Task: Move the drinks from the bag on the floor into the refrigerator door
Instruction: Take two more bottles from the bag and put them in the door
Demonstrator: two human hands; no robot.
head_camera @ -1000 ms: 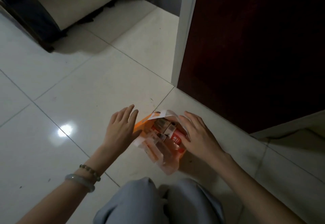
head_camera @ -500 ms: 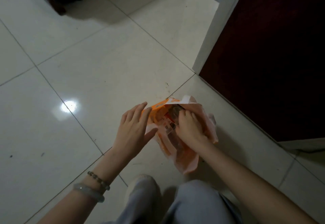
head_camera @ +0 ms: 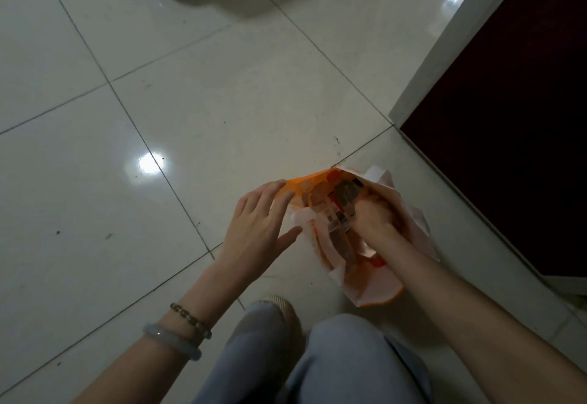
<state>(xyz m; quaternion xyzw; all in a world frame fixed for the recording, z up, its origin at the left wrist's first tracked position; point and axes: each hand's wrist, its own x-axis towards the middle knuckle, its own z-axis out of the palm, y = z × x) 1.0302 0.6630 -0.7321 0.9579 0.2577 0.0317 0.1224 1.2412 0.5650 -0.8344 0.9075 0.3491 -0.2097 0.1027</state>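
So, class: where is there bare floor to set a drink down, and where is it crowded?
Bare tiles spread left of the left hand and beyond the bag. Crowded: between bag, right hand, knees and the dark red panel.

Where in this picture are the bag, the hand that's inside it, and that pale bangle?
orange and white plastic bag (head_camera: 371, 289): head view, on its lower wall.
right hand (head_camera: 374, 218): head view, on its knuckles inside the bag.
pale bangle (head_camera: 171, 343): head view, on the band at the left wrist.

left wrist: pale bangle (head_camera: 171, 341), beaded bracelet (head_camera: 190, 319) | legs: grey-blue trousers (head_camera: 343, 362)
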